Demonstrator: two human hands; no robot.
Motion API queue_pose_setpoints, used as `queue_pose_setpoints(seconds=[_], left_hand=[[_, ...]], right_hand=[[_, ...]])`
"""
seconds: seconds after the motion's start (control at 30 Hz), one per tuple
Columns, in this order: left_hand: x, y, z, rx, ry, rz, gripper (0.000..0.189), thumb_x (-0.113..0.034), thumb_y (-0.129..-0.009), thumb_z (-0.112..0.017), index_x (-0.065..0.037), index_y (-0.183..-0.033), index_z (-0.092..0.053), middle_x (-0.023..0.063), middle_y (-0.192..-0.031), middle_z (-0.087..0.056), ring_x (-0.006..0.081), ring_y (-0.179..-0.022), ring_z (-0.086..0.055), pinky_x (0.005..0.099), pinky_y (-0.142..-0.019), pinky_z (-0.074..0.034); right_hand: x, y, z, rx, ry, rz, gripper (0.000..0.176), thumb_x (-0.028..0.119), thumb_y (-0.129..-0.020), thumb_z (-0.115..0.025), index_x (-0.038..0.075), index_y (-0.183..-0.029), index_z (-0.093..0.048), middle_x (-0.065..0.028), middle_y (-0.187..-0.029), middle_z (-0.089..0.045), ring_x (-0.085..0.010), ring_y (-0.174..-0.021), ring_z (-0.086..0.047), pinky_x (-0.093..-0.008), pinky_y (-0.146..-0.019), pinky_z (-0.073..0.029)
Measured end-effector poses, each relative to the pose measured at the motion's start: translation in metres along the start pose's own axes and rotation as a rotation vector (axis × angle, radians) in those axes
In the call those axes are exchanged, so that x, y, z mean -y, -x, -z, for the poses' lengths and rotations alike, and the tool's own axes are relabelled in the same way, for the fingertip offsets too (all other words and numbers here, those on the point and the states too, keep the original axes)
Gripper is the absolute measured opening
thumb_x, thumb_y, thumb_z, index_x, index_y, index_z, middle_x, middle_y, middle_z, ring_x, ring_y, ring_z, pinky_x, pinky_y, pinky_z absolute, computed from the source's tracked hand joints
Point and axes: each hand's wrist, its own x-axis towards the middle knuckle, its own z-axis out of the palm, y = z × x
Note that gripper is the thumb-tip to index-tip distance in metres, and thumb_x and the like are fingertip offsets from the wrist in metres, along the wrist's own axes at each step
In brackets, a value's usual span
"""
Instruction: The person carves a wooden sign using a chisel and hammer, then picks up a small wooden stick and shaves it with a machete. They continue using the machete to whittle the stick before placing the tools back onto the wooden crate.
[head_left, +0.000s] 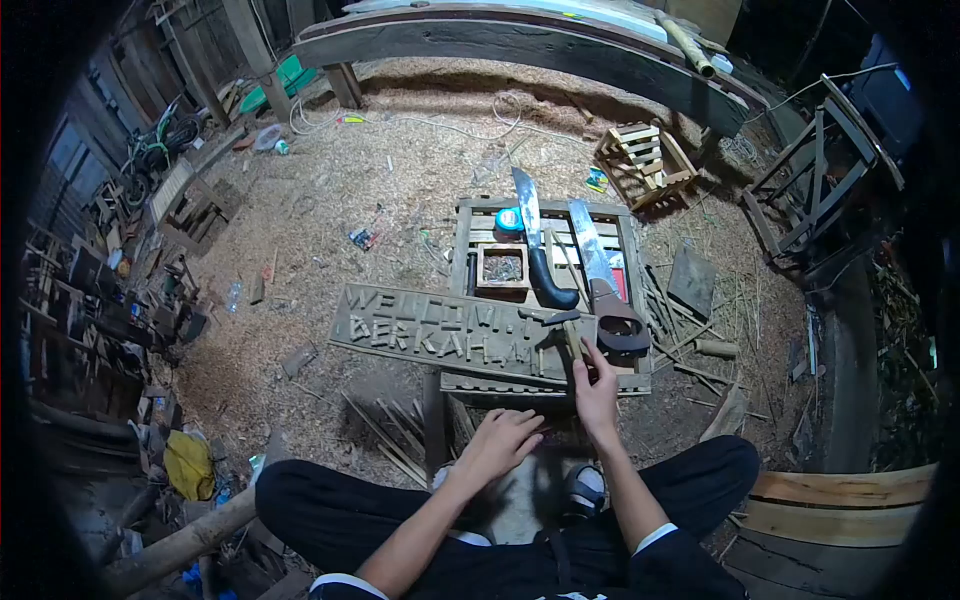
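Note:
My right hand is closed round the handle of a hammer, whose head lies over the right end of a wooden sign board. Raised wooden letters on the board read "WELLCOM" and "BERKAH", with smaller pieces at their right. My left hand is below the board's front edge, fingers apart, holding nothing. Behind the board, on a slatted table, are a machete, a handsaw, a small wooden box of small items and a blue round container.
A wooden crate stands on the sawdust floor at back right. A long beam bench crosses the back. Wood strips lie below the board, planks at lower right. A yellow bag is at lower left.

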Motion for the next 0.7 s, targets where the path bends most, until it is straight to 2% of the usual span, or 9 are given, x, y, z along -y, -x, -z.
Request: queue_pose_setpoints(seconds=[0.03, 0.1, 0.23, 0.3, 0.43, 0.5, 0.57, 0.7], left_hand=[[0.000, 0.000, 0.003, -0.041, -0.048, -0.026, 0.040, -0.029, -0.101, -0.061, -0.004, -0.132, -0.065, 0.0141, -0.129, -0.068, 0.0306, -0.121, -0.062, 0.0432, -0.108, -0.042], [-0.001, -0.002, 0.007, -0.051, -0.005, 0.005, 0.041, -0.028, -0.100, -0.063, -0.004, -0.132, -0.065, 0.0150, -0.127, -0.069, 0.0311, -0.120, -0.062, 0.0431, -0.107, -0.043], [-0.009, -0.016, 0.011, -0.139, 0.050, 0.017, 0.039, -0.026, -0.098, -0.066, -0.004, -0.129, -0.066, 0.0155, -0.126, -0.069, 0.0313, -0.119, -0.063, 0.0431, -0.106, -0.044], [-0.012, -0.023, 0.005, -0.145, 0.071, 0.007, 0.038, -0.025, -0.097, -0.066, -0.004, -0.128, -0.067, 0.0155, -0.126, -0.069, 0.0314, -0.118, -0.064, 0.0438, -0.106, -0.044], [-0.015, -0.026, -0.002, -0.133, 0.045, 0.022, 0.038, -0.025, -0.097, -0.067, -0.003, -0.128, -0.067, 0.0158, -0.126, -0.069, 0.0316, -0.118, -0.064, 0.0443, -0.106, -0.045], [-0.016, -0.023, -0.003, -0.157, 0.066, 0.070, 0.037, -0.024, -0.096, -0.067, -0.003, -0.126, -0.067, 0.0164, -0.122, -0.071, 0.0322, -0.116, -0.064, 0.0443, -0.105, -0.046], [-0.028, -0.024, 0.005, -0.232, 0.110, 0.137, 0.034, -0.021, -0.094, -0.069, -0.004, -0.124, -0.070, 0.0167, -0.112, -0.073, 0.0352, -0.108, -0.066, 0.0445, -0.099, -0.048], [-0.030, -0.023, 0.021, -0.220, 0.084, 0.210, 0.035, -0.021, -0.094, -0.069, -0.004, -0.124, -0.069, 0.0186, -0.113, -0.072, 0.0366, -0.108, -0.066, 0.0440, -0.098, -0.049]], right_hand=[[0.009, -0.003, 0.003, 0.046, -0.044, -0.118, 0.046, 0.010, -0.097, -0.060, 0.004, -0.143, -0.058, -0.0194, -0.124, -0.070, -0.0248, -0.108, -0.068, -0.0356, -0.095, -0.050], [0.012, -0.011, 0.004, 0.054, -0.088, -0.041, 0.050, 0.004, -0.094, -0.059, 0.004, -0.144, -0.057, -0.0185, -0.123, -0.071, -0.0209, -0.109, -0.067, -0.0330, -0.093, -0.051], [0.003, -0.042, 0.012, 0.112, -0.179, 0.044, 0.057, -0.003, -0.087, -0.057, 0.002, -0.144, -0.056, -0.0182, -0.123, -0.071, -0.0211, -0.111, -0.068, -0.0331, -0.097, -0.051], [-0.003, -0.055, 0.020, 0.131, -0.001, 0.119, 0.058, -0.005, -0.085, -0.055, 0.001, -0.143, -0.056, -0.0183, -0.124, -0.070, -0.0214, -0.114, -0.067, -0.0334, -0.100, -0.050], [-0.017, -0.070, 0.024, 0.196, -0.070, 0.040, 0.057, -0.006, -0.085, -0.054, 0.000, -0.142, -0.057, -0.0193, -0.126, -0.069, -0.0231, -0.117, -0.066, -0.0344, -0.102, -0.049], [-0.018, -0.073, 0.027, 0.232, -0.187, -0.075, 0.061, -0.010, -0.087, -0.053, 0.001, -0.147, -0.053, -0.0156, -0.126, -0.068, -0.0163, -0.107, -0.064, -0.0283, -0.093, -0.050], [-0.010, -0.072, 0.029, 0.223, -0.135, -0.070, 0.058, -0.007, -0.090, -0.053, 0.001, -0.147, -0.053, -0.0157, -0.123, -0.067, -0.0169, -0.109, -0.062, -0.0290, -0.093, -0.050], [-0.014, -0.076, 0.022, 0.201, -0.172, -0.096, 0.055, -0.005, -0.092, -0.053, 0.001, -0.147, -0.053, -0.0150, -0.124, -0.067, -0.0177, -0.112, -0.061, -0.0305, -0.097, -0.048]])
